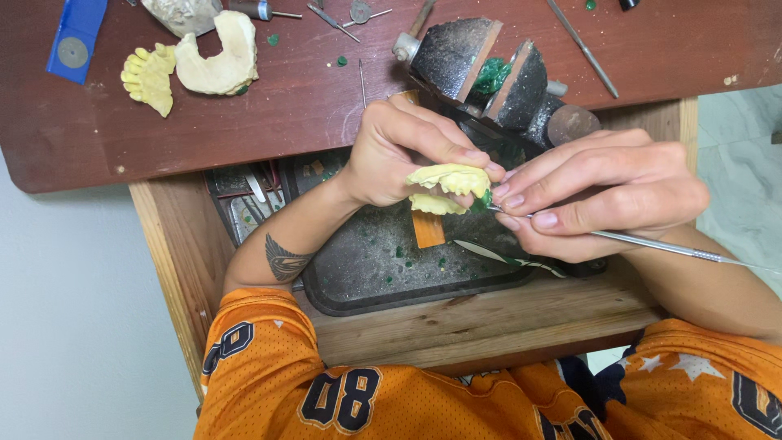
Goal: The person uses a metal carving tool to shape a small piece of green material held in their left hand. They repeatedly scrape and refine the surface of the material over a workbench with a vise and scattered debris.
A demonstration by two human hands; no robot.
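The yellow dental cast (448, 181) sits between both hands above the dark metal tray (366, 273), near the middle of the scene. The left hand (407, 151) has its grip closed around the cast, fingers over the top and thumb beneath. The right hand (599, 191) pinches a thin metal carving tool (660, 246), its tip meeting a bit of green wax (485, 198) at the cast's right end. Judging by the green flecks scattered in the tray, some wax is already trimmed off, while the green that remains suggests shaping is unfinished. Just beyond the hands stands a black vise (497, 73) holding more green material, close enough to crowd the far side. Far left on the table (326, 114) lie two other casts (195, 65); open room lies mostly near and over the tray
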